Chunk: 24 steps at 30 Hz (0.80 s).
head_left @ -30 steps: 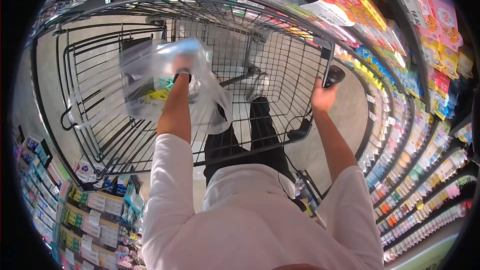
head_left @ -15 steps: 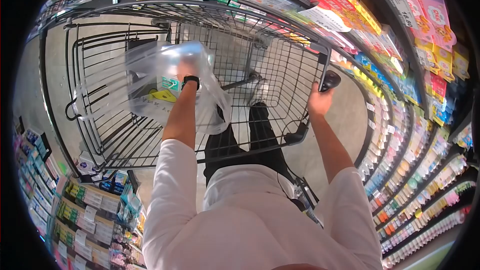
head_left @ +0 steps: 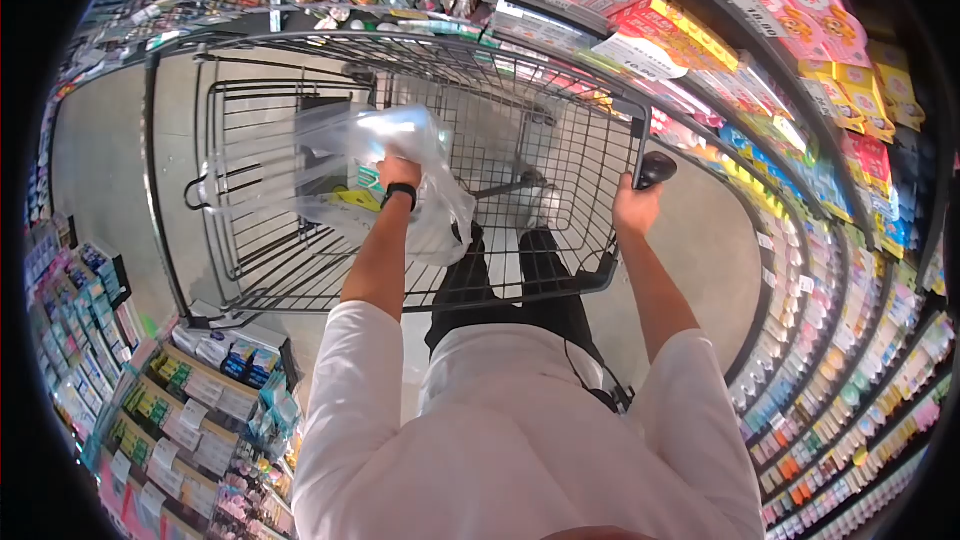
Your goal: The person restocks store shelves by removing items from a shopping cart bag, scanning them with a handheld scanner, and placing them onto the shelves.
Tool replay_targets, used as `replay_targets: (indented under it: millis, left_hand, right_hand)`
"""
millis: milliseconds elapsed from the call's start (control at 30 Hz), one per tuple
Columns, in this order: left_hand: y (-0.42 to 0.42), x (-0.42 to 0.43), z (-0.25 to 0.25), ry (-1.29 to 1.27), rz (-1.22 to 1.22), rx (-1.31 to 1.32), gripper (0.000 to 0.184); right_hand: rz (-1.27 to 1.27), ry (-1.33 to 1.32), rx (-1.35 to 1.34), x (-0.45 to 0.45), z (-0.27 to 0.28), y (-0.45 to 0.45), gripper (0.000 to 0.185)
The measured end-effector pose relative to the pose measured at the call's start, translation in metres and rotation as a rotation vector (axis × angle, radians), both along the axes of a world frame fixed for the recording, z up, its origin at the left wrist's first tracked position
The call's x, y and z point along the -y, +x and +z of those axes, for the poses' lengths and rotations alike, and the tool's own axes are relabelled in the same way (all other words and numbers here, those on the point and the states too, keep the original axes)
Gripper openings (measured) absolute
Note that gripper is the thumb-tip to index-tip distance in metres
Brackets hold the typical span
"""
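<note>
A grey wire shopping cart (head_left: 500,295) stands in front of me. My right hand (head_left: 637,210) is closed round its handle at the right corner, beside a rounded black end piece (head_left: 657,169). Over the cart's basket, my left hand (head_left: 402,170) reaches into a clear plastic bag (head_left: 440,225). Its fingers appear closed on a shiny pale package (head_left: 395,127), partly hidden by glare and the film. Just below that wrist, a yellow print (head_left: 357,200) shows through the bag.
Curved store shelves (head_left: 800,270) packed with small colourful goods run along the right. Pink boxes (head_left: 790,0) fill the upper right. At the lower left is another stocked shelf (head_left: 170,420). Grey floor (head_left: 105,160) shows left of the cart.
My view has shifted, so the cart's left side and the bag sit further right. My left hand remains at the shiny package, and my right hand keeps its hold on the handle.
</note>
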State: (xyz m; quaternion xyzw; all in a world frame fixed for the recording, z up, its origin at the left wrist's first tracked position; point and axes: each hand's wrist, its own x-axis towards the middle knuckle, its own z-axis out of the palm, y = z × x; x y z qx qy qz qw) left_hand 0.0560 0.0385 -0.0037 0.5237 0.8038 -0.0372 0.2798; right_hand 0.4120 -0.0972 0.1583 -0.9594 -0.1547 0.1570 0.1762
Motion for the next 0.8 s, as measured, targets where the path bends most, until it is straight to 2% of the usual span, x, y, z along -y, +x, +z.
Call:
replay_targets:
  millis: [33, 100, 167, 200, 233, 400, 433, 500, 600, 700, 800]
  left_hand:
    - [-0.008, 0.003, -0.001, 0.022, 0.001, -0.006, 0.048]
    - [-0.021, 0.01, 0.002, 0.014, 0.007, 0.165, 0.045]
    - [-0.026, 0.015, 0.03, 0.002, 0.009, 0.18, 0.039]
    - [-0.033, 0.022, 0.024, 0.089, -0.005, 0.205, 0.033]
    - [-0.035, 0.023, 0.037, 0.052, 0.009, 0.233, 0.03]
    - [-0.048, 0.04, 0.075, 0.085, 0.021, 0.299, 0.029]
    - [-0.062, 0.045, 0.051, 0.116, 0.048, 0.301, 0.029]
    - [-0.076, 0.054, 0.042, 0.094, 0.252, 0.428, 0.028]
    - [-0.054, 0.063, 0.129, 0.009, 0.602, 0.674, 0.023]
    - [-0.058, 0.076, 0.155, 0.151, 0.768, 0.885, 0.023]
    - [-0.059, 0.089, 0.194, 0.191, 0.735, 1.0, 0.017]
  right_hand:
    - [0.009, 0.009, 0.0, 0.001, -0.001, 0.0, 0.055]
    - [0.012, 0.027, 0.001, 0.0, -0.001, 0.0, 0.056]
    - [0.015, 0.048, 0.004, -0.002, 0.001, 0.0, 0.057]
    - [0.008, 0.025, -0.008, -0.004, 0.003, 0.0, 0.058]
    - [0.001, -0.001, -0.02, -0.003, 0.0, 0.001, 0.059]
    - [0.009, 0.003, -0.066, -0.007, -0.001, 0.002, 0.059]
    - [0.007, 0.018, -0.067, -0.009, 0.003, 0.001, 0.059]
    - [0.003, 0.014, -0.099, -0.01, 0.005, 0.001, 0.059]
    - [0.004, 0.047, -0.124, -0.009, -0.001, 0.002, 0.06]
    - [0.006, 0.061, -0.125, -0.008, -0.005, 0.003, 0.061]
    - [0.013, 0.048, -0.155, -0.006, 0.0, 0.004, 0.063]
